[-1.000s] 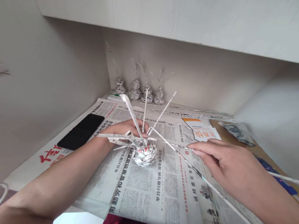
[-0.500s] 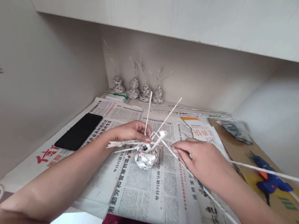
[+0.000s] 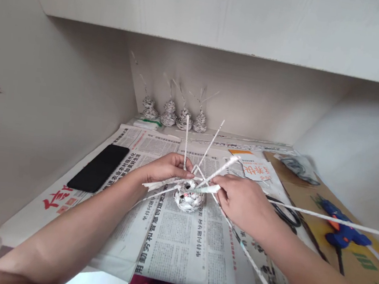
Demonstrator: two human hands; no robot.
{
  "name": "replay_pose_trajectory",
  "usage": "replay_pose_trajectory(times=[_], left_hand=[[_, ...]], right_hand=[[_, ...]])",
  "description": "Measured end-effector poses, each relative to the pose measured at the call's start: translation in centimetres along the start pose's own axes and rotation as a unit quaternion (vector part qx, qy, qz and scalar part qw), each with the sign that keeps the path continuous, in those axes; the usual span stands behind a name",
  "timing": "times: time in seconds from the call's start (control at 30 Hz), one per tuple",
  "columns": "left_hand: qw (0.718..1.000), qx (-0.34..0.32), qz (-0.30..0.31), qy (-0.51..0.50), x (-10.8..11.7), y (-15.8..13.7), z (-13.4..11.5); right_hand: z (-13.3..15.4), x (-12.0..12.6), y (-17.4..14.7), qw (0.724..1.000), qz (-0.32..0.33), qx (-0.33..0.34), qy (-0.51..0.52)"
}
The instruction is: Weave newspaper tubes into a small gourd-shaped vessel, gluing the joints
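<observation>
A small round woven basket of rolled newspaper sits on the newspaper-covered table, its paper spokes sticking out in several directions. My left hand is closed at its upper left rim, thumb and fingers pinching the base of the spokes. Two thin spokes stand up past the fingertips, one of them an upright paper rod. To the right of the basket, my right hand pinches a paper strip close to the rim. A long rolled paper strip runs from below this hand toward the lower right. My right fingertips are partly hidden.
Several woven gourd-shaped pieces stand along the back wall. On the left lies a black phone. Black-handled scissors, a blue glue gun on cardboard, and a clear plastic bag are at the right.
My right hand has moved left, closer to the basket. A thick spoke now leans further right, and another points right across the rim. The scissors have come into sight. My left hand keeps its pinch.
</observation>
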State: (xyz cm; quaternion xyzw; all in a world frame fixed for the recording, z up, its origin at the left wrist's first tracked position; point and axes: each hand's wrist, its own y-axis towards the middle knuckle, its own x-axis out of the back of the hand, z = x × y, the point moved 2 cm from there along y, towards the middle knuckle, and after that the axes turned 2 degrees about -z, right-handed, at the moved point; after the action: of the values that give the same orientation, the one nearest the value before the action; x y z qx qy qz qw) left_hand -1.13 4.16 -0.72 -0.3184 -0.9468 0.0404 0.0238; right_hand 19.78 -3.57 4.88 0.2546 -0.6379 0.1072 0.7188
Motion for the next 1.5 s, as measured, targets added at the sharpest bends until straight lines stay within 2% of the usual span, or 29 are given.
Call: replay_pose_trajectory(times=[0.3, 0.63, 0.9, 1.03, 1.2, 1.37, 1.5], left_hand=[[1.000, 0.004, 0.005, 0.003, 0.0, -0.1, -0.1], [1.000, 0.008, 0.003, -0.008, -0.4, -0.3, -0.2], [1.000, -0.001, 0.006, -0.001, -0.4, -0.3, -0.3], [1.000, -0.003, -0.010, -0.008, -0.6, -0.5, -0.4], [0.999, -0.006, -0.031, -0.012, -1.1, -0.7, -0.7], [0.999, -0.022, -0.034, -0.012, -1.3, -0.8, -1.0], [0.999, -0.027, -0.036, -0.001, -1.5, -0.9, -1.3]], right_hand=[[0.4, -0.2, 1.1, 0.999, 0.042, 0.024, 0.015], [1.0, 0.0, 1.5, 0.997, 0.058, -0.012, 0.043], [1.2, -0.2, 1.8, 0.997, 0.054, -0.014, 0.048], [1.0, -0.2, 1.9, 0.995, 0.063, -0.018, 0.079], [0.5, -0.2, 2.0, 0.988, 0.074, -0.061, 0.124], [0.5, -0.5, 3.3, 0.972, 0.080, -0.038, 0.219], [0.3, -0.8, 4.8, 0.977, 0.078, -0.030, 0.196]])
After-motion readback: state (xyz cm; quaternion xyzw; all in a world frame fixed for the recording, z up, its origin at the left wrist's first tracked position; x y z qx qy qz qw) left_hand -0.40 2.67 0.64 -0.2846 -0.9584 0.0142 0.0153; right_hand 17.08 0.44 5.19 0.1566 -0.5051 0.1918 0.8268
